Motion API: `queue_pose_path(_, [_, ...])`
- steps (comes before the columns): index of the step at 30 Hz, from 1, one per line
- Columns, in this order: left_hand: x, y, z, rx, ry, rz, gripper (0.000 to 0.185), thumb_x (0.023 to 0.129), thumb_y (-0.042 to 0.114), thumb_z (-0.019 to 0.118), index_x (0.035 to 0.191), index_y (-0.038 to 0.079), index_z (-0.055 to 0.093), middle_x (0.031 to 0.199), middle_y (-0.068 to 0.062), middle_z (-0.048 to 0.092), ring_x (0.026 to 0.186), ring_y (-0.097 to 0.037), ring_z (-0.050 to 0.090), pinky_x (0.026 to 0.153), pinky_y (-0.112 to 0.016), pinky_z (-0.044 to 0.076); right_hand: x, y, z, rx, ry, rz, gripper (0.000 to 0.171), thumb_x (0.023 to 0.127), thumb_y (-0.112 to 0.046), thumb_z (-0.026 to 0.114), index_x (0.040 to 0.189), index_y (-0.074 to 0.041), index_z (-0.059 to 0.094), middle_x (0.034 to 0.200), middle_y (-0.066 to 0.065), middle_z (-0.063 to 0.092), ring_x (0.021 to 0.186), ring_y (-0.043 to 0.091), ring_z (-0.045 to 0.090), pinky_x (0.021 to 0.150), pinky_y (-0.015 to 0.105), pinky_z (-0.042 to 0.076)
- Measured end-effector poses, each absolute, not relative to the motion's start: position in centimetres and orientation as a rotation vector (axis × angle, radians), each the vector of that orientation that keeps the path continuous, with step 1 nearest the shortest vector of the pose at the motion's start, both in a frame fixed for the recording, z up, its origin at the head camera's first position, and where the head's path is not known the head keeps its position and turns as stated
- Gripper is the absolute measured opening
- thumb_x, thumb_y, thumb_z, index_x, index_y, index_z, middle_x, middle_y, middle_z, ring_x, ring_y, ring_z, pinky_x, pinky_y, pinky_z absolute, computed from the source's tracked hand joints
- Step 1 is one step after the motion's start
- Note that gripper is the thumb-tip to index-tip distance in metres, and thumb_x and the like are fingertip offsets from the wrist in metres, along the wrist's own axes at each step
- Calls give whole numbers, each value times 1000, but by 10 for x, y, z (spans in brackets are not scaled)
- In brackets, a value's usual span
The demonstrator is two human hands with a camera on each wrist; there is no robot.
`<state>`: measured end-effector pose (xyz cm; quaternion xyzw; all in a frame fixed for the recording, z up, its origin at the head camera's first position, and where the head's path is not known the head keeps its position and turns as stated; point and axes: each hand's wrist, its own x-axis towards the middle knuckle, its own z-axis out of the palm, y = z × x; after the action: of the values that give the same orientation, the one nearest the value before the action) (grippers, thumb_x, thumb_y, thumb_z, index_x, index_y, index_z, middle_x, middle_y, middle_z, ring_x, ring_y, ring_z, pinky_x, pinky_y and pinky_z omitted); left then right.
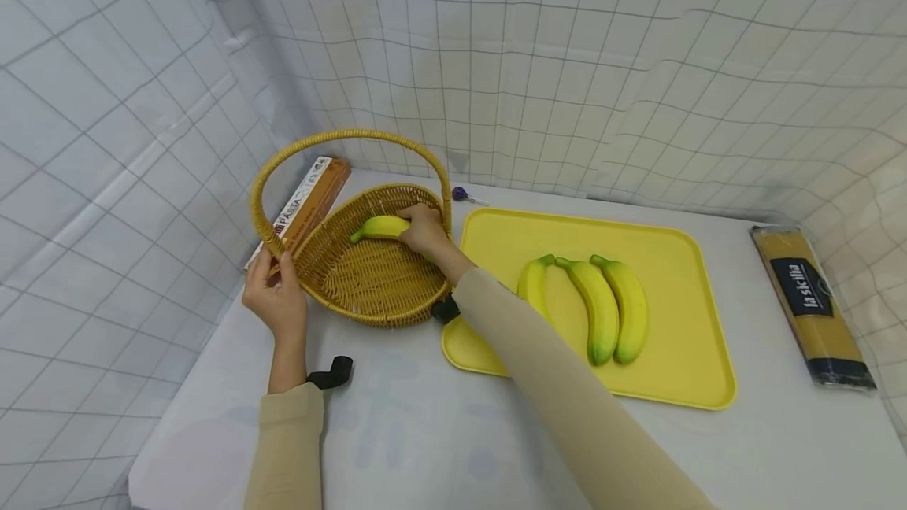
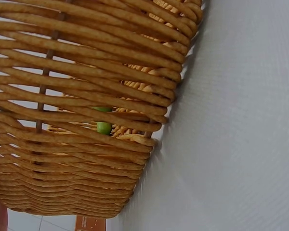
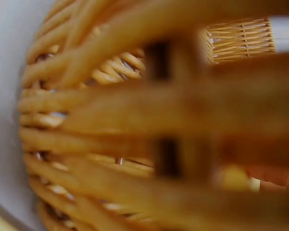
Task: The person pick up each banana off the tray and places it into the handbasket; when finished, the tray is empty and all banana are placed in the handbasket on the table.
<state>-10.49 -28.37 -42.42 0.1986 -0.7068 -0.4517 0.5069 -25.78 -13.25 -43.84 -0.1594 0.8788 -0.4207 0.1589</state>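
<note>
The right hand (image 1: 427, 236) pinches a banana (image 1: 383, 227) inside the basket (image 1: 375, 278); the left hand (image 1: 276, 297) grips the handle (image 1: 354, 134) at its left base. If that slackens, a right-hand nudge could tip the basket.

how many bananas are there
4: one banana inside the basket, then a left banana, middle banana and right banana on the yellow tray. The right sleeve partly covers the left one and may hide more.

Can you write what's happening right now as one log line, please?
left grip: holds wicker basket | right grip: holds banana inside basket | yellow tray: three bananas visible | pasta box: beside basket
</note>
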Motion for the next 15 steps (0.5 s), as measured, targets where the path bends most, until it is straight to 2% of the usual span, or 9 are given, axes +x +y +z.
queue_pose_path(5, [-105, -282, -422, 471, -1713, -1080, 27, 90, -2, 60, 115, -8, 68, 102, -28, 66, 83, 10, 52, 71, -6, 43, -258, -134, -438, -424, 2540, -1152, 48, 91, -3, 65, 138, -8, 55, 139, 10, 57, 124, 26, 55, 92, 33, 53])
queue_pose_path(8, [-105, -282, -422, 476, -1715, -1080, 27, 90, -2, 60, 115, -8, 68, 103, -27, 66, 83, 10, 52, 71, -6, 43, -258, -134, -438, -414, 2554, -1141, 48, 91, -3, 65, 138, -8, 56, 139, 10, 58, 125, 26, 55, 94, 35, 52])
queue_pose_path(15, [-104, -282, -423, 478, -1720, -1075, 26, 91, -1, 60, 115, -8, 68, 105, -27, 66, 82, 10, 52, 71, -6, 42, -258, -135, -438, -397, 2542, -1173, 50, 91, -6, 66, 140, -11, 55, 142, 8, 55, 124, 25, 56, 85, 32, 53])
